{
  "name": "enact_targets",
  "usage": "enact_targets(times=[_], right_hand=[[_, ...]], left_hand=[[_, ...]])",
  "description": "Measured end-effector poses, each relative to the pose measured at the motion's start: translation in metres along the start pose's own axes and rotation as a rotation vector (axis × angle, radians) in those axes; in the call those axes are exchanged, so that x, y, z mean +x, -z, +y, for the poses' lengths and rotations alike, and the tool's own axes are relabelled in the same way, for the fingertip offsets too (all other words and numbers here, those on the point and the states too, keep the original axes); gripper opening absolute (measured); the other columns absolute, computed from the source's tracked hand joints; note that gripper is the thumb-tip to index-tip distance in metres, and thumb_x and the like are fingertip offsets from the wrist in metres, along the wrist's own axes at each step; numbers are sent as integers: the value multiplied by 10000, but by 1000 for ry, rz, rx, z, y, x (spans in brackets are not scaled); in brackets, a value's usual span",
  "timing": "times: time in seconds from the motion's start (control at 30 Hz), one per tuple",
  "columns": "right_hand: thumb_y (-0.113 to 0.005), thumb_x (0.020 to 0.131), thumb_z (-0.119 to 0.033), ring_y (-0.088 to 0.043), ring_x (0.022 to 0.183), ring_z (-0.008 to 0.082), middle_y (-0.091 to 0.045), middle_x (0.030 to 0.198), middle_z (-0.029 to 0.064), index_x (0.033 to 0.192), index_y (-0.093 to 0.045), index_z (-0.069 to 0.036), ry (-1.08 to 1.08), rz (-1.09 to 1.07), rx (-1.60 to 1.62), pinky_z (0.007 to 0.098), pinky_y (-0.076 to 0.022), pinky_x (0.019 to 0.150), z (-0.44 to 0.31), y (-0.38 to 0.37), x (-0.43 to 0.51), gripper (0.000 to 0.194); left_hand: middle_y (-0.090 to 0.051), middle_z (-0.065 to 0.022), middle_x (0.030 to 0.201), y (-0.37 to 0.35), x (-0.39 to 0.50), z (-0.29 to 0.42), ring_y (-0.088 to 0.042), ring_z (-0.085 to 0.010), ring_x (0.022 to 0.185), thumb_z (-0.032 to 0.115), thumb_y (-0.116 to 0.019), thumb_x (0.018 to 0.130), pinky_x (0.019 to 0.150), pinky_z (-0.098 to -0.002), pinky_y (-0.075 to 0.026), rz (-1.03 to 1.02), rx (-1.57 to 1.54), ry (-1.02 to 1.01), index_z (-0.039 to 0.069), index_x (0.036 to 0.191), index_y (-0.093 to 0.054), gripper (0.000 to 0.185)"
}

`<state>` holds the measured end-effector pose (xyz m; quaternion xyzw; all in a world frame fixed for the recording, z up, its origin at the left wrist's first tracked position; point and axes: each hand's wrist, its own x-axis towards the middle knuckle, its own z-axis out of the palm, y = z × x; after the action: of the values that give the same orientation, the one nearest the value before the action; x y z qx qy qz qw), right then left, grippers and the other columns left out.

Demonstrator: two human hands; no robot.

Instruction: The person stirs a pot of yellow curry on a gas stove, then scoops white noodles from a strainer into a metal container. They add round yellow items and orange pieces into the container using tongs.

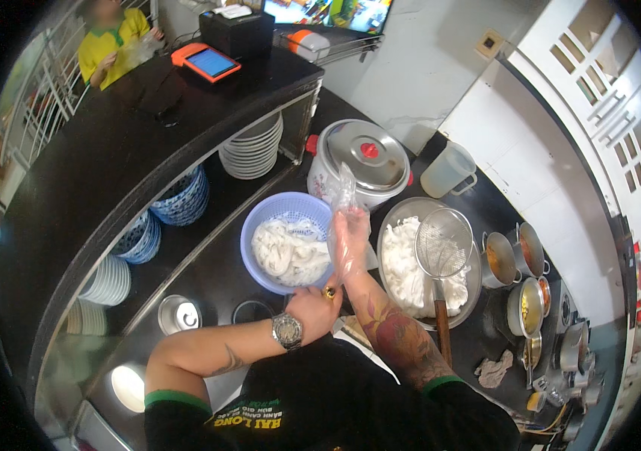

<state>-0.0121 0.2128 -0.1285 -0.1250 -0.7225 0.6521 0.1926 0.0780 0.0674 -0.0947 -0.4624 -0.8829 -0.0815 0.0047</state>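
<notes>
My right hand (pixel 351 234) is inside a loose clear plastic glove (pixel 346 189), raised between a basket and a steel basin. Folds in the plastic blur how the fingers lie. With a watch on its wrist and a ring on one finger, my left hand (pixel 314 311) pinches the glove's cuff at my right wrist. White noodles (pixel 286 253) lie in the lavender plastic basket (pixel 250 234) to the left. In the basin (pixel 391 217) at right, more white noodles (pixel 405 270) sit beneath a wooden-handled wire strainer (pixel 444 242).
Beyond stands a lidded pot (pixel 329 149), beside a plastic jug (pixel 447 172). Several pots of food (pixel 498 262) line the right side. Stacked blue-patterned bowls (pixel 182 200) and white plates (pixel 252 149) fill the left shelf. A person in yellow (pixel 109 48) stands behind the counter (pixel 112 121).
</notes>
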Motion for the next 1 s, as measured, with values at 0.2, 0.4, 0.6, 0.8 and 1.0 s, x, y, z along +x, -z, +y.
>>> enact_targets(times=[0.2, 0.4, 0.6, 0.8, 1.0], right_hand=[[-514, 988, -291, -516, 1106, 212, -554, 1193, 150, 1288, -513, 7, -31, -269, 286, 361, -405, 969, -56, -26, 16, 423], [-573, 949, -119, -549, 1117, 221, -557, 1269, 175, 1369, -430, -18, 113, -325, 389, 309, -448, 936, -49, -68, 43, 455], [-650, 806, -87, -604, 1094, 308, -616, 1191, 190, 1206, -592, -14, 177, -557, -768, 356, -460, 971, 74, -47, 98, 410], [-667, 801, -244, -494, 1252, 356, -567, 1287, 222, 1336, -518, -30, -38, -775, -1017, 415, -363, 1083, 141, -107, 46, 595], [-651, 795, -230, -516, 1247, 339, -559, 1309, 216, 1407, -461, -100, 50, -939, -1259, 415, -381, 1071, 119, -134, 37, 654]], left_hand=[[-530, -288, 1282, -3, -7, -6, -618, -341, 627, 151, -544, 819, 504, -486, -489, 235, -57, 78, -38, 1136, -593, 373], [-648, -198, 866, -5, -10, -19, -614, -330, 544, 94, -514, 820, 476, -446, -499, 131, -352, 228, -67, 1200, -504, 413], [-677, -215, 990, -31, -79, -83, -686, -260, 863, 90, -609, 803, 751, -389, -545, 284, -1016, 725, 51, 1302, -514, 509], [-653, -115, 1121, -57, -151, -95, -628, -215, 1027, 66, -591, 837, 926, -342, -485, 730, -2308, 1152, -2, 1204, -572, 374], [-618, -122, 1170, -47, -155, -92, -613, -231, 1056, 76, -547, 852, 927, -385, -496, 961, -2355, 1287, 2, 1238, -522, 394]])
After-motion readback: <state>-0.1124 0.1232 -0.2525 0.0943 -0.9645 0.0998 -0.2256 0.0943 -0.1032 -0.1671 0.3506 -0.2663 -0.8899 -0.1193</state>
